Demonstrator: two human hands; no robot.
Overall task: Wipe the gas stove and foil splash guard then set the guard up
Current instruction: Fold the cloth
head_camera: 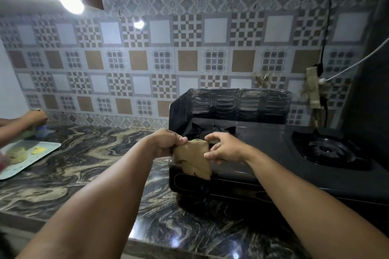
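Head view shows a pale tray (45, 149) far left on the swirly table (101, 166). Next, the left hand (166, 143) has its grip pinched tight on a brown cloth (192, 159). The right hand (225, 149) pinches the cloth's other edge. Behind them sits the black stove (273, 153), with the foil guard (231, 103) standing at its back.

head-worn view, looking down, stove (273, 153) near
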